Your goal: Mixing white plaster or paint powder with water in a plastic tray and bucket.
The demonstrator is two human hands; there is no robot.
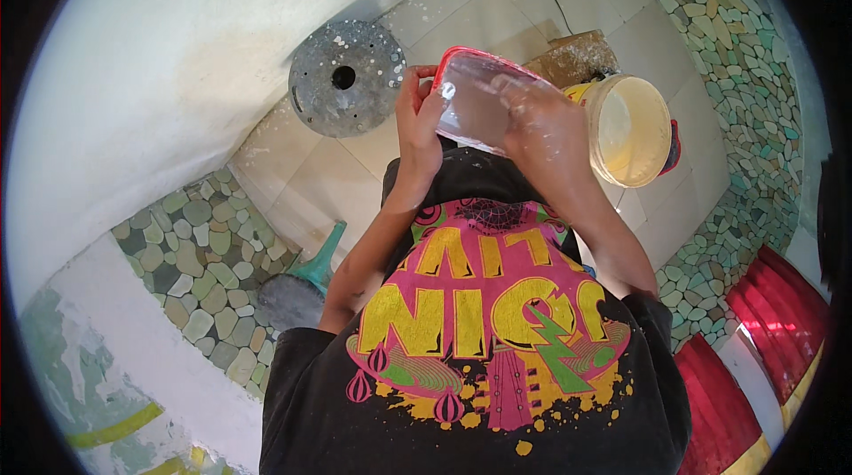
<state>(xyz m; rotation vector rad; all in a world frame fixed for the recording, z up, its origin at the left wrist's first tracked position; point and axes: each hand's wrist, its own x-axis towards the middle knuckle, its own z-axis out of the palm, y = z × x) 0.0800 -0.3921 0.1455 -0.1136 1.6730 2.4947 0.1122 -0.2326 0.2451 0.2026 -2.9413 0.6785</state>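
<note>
My left hand (420, 124) grips the left end of a rectangular plastic tub (470, 106) with a red rim, fingers behind it and thumb at the near side. The tub is tilted so that its inside shows, greyish and smeared with white. Over the tub's right part is my right hand (548, 130), blurred by motion and spotted with white. Its fingers reach into or across the tub, and I cannot tell whether they hold anything. To the right of that hand, a cream and yellow bucket (611, 175) shows its open mouth, pale residue inside.
A round grey stool top (342, 115) with a centre hole and white spots stands beside the white wall (160, 75). Behind the tub lies a brown, white-smeared block (577, 58). A green-handled thing (319, 264) lies by my left forearm. Pebble paving (204, 271) borders the tiles.
</note>
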